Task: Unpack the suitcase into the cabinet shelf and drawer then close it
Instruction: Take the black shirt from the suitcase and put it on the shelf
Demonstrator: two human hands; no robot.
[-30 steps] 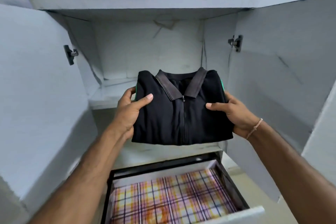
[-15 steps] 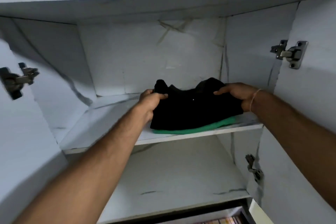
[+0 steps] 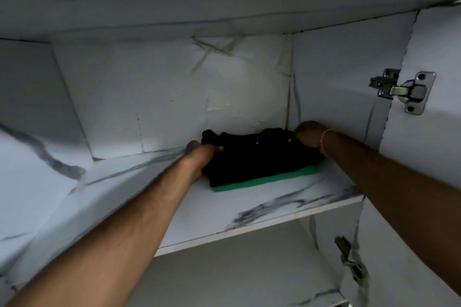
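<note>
one head cam, close in, facing fwd & slightly up into cabinet shelf (image 3: pixel 262 209)

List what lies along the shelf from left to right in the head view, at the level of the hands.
Left hand → folded black shirt → right hand → upper door hinge.

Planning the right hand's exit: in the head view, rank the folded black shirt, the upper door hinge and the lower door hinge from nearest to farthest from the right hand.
1. Folded black shirt, on the shelf: the right hand grips its far right corner.
2. Upper door hinge, up and to the right.
3. Lower door hinge, well below, under shelf level.
</note>
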